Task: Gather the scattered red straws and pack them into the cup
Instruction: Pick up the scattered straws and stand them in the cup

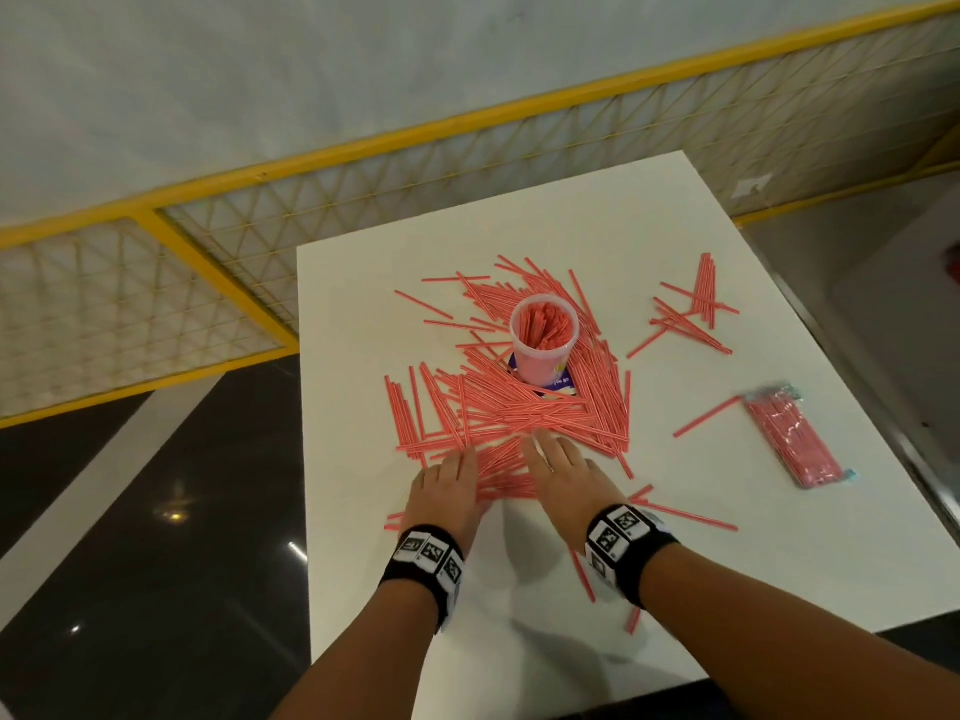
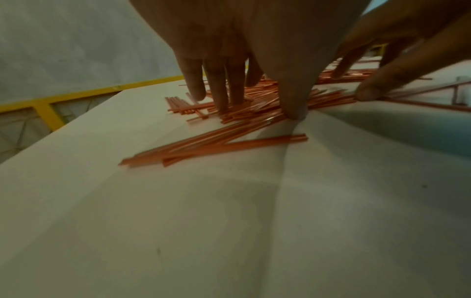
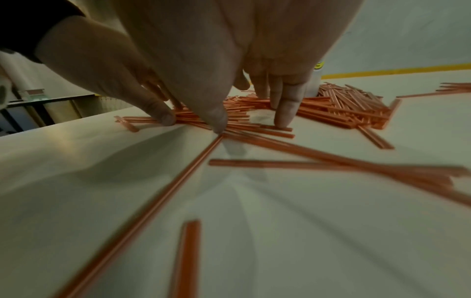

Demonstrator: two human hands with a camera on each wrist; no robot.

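Both hands [image 1: 498, 485] spread flat on straws [image 1: 519, 407]; only head view shows cup [image 1: 544, 335] packed.

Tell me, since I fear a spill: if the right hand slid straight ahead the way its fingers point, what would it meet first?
Probably more of the loose red straws heaped before the right hand; the clear plastic cup stands beyond them.

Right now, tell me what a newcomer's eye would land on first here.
The big heap of red straws strewn across the middle of the white table, with a clear cup already stuffed with straws standing upright in it. Then the two hands, left hand and right hand, pressing fingertips into the heap's near edge. A wrapped pack of straws lies apart on the right.
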